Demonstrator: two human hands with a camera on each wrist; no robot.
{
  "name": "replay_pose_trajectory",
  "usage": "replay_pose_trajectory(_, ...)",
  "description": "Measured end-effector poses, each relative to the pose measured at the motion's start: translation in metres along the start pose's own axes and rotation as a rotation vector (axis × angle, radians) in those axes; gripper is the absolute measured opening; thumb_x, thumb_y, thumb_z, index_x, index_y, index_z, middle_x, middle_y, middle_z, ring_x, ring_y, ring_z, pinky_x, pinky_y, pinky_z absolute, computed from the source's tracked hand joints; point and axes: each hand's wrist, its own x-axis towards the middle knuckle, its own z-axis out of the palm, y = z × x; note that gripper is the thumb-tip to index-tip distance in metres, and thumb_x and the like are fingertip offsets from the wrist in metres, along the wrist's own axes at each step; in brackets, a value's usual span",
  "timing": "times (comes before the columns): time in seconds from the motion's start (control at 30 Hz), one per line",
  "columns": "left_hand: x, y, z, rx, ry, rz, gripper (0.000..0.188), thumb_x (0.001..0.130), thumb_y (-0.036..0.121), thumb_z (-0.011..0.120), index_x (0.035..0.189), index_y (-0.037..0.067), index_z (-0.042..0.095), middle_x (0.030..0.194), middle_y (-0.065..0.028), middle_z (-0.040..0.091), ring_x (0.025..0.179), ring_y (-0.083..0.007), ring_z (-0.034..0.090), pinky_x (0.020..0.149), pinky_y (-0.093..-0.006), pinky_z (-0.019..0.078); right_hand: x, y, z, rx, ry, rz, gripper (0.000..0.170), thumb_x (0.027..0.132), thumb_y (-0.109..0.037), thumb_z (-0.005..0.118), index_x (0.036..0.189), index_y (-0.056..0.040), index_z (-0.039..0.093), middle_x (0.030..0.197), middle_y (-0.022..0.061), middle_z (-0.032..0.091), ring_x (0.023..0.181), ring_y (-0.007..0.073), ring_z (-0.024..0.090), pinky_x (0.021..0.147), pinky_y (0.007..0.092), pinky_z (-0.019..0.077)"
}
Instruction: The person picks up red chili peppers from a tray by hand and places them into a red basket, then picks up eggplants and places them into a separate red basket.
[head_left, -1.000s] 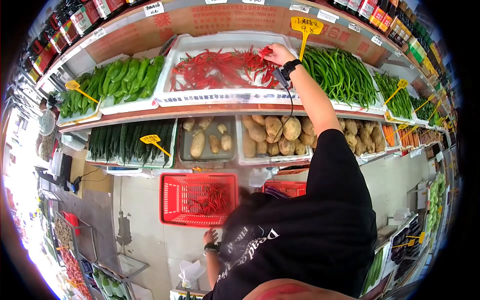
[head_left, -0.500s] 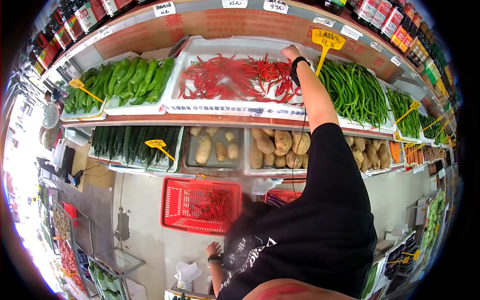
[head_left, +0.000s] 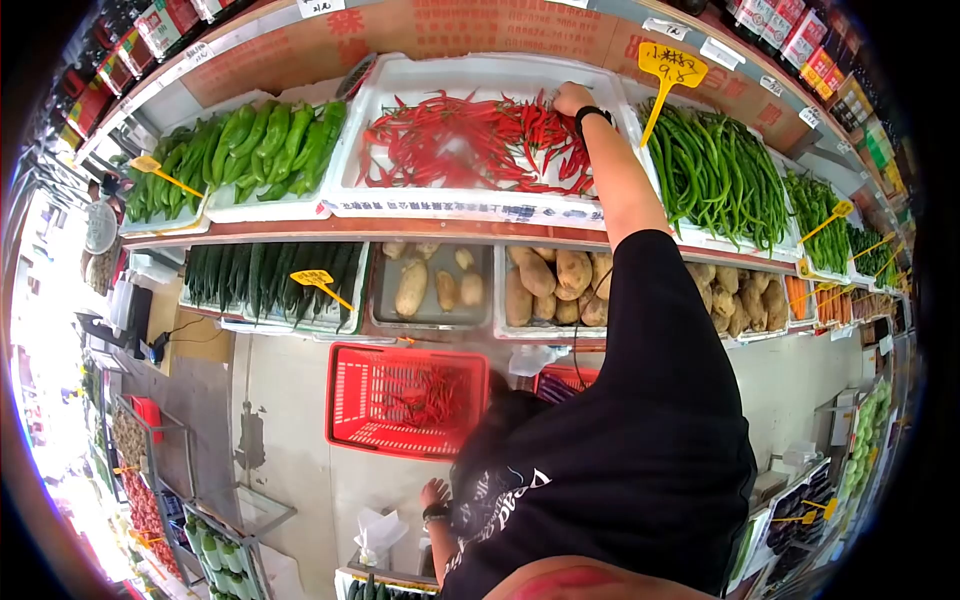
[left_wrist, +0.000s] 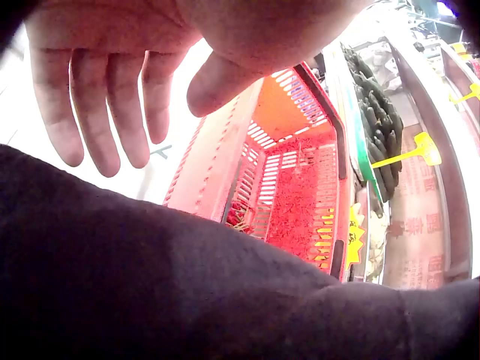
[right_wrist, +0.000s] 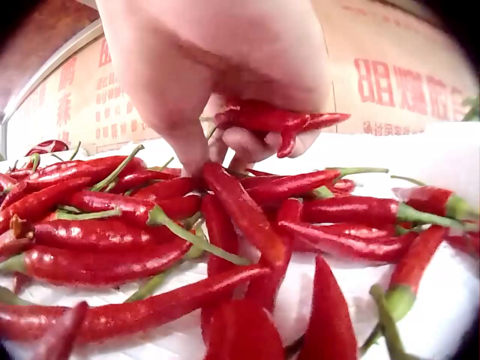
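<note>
Vegetable shelves (head_left: pixel 270 237), price-tagged.
Right hand (right_wrist: pixel 225 60) grips red chilies (right_wrist: pixel 259 118); left hand (left_wrist: pixel 150 45), fingers spread, near red basket (head_left: pixel 390 449).

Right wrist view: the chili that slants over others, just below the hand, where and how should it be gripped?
Probably pinch the chili at mid-body, coming from above: it lies on top of other chilies, its slim body's upper side exposed.
</note>
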Motion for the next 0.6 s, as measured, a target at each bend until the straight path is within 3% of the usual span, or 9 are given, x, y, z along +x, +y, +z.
replay_pose_trajectory(0.07,0.003,0.002,0.002,0.003,-0.015,0.01,0.048,0.101,0.033,0.037,0.138,0.005,0.048,0.138,-0.0162,0.056,0.112,-0.0346,0.062,0.087,-0.0498,0.0521,-0.012,-0.01,-0.011,-0.044,0.021,0.034,0.039,0.078,-0.028,0.071,0.107,-0.0019,0.071,0.115,0.0235,0.068,0.11,0.0351,0.065,0.094,0.0427,0.0524)
replay_pose_trajectory(0.17,0.003,0.007,0.004,0.034,0.009,0.015,0.047,0.101,0.032,0.038,0.139,0.005,0.047,0.138,-0.0163,0.056,0.111,-0.0334,0.062,0.086,-0.0489,0.0529,-0.013,-0.007,-0.018,0.113,0.205,0.021,0.036,0.08,-0.032,0.071,0.103,-0.0051,0.072,0.111,0.0201,0.07,0.108,0.0338,0.066,0.091,0.044,0.0532)
replay_pose_trajectory(0.27,0.001,0.01,0.003,0.077,-0.008,0.015,0.047,0.101,0.031,0.039,0.14,0.006,0.046,0.139,-0.0154,0.056,0.111,-0.0321,0.062,0.085,-0.0474,0.0537,-0.008,-0.001,-0.027,0.303,0.328,-0.043,0.03,0.085,-0.034,0.067,0.096,-0.0064,0.072,0.092,0.0118,0.074,0.085,0.0284,0.071,0.078,0.0392,0.0536)
replay_pose_trajectory(0.37,0.007,0.014,-0.002,0.066,-0.049,0.007,0.047,0.1,0.031,0.041,0.141,0.006,0.045,0.139,-0.0144,0.056,0.112,-0.0313,0.062,0.085,-0.0466,0.0542,-0.019,-0.012,-0.049,0.715,0.296,-0.113,0.024,0.091,-0.029,0.065,0.094,-0.0052,0.071,0.083,0.0071,0.075,0.078,0.0195,0.071,0.074,0.0332,0.0529)
replay_pose_trajectory(0.4,0.006,0.017,-0.002,0.084,-0.055,0.018,0.047,0.1,0.031,0.041,0.141,0.006,0.045,0.139,-0.0144,0.056,0.112,-0.0314,0.062,0.085,-0.0471,0.0541,-0.012,-0.018,-0.047,0.846,0.371,-0.123,0.02,0.095,-0.021,0.063,0.088,-0.0039,0.072,0.076,0.0028,0.073,0.064,0.0117,0.064,0.061,0.0293,0.05)
replay_pose_trajectory(0.5,0.006,0.023,-0.004,0.068,-0.061,0.033,0.048,0.099,0.032,0.044,0.139,0.006,0.046,0.135,-0.0141,0.058,0.111,-0.0322,0.063,0.083,-0.0478,0.0536,-0.02,-0.023,-0.056,1.178,0.212,-0.053,0.023,0.096,-0.024,0.063,0.089,-0.0054,0.074,0.078,-0.0016,0.073,0.053,0.0073,0.05,0.052,0.0257,0.0426)
replay_pose_trajectory(0.53,0.011,0.023,-0.005,0.066,-0.054,0.041,0.048,0.099,0.032,0.044,0.139,0.006,0.047,0.135,-0.0139,0.059,0.11,-0.0324,0.063,0.083,-0.0478,0.0534,-0.031,-0.034,-0.063,1.263,0.18,-0.118,0.025,0.098,-0.027,0.061,0.091,-0.0071,0.074,0.082,-0.0024,0.073,0.051,0.0046,0.038,0.048,0.0236,0.0352)
replay_pose_trajectory(0.6,0.027,0.018,-0.009,0.053,-0.046,0.058,0.048,0.098,0.033,0.044,0.138,0.007,0.048,0.132,-0.0135,0.06,0.109,-0.0331,0.063,0.082,-0.048,0.0524,-0.072,-0.062,-0.087,1.254,0.103,-0.196,0.026,0.099,-0.027,0.06,0.092,-0.0065,0.073,0.084,-0.0018,0.073,0.053,0.0041,0.039,0.049,0.0232,0.0349)
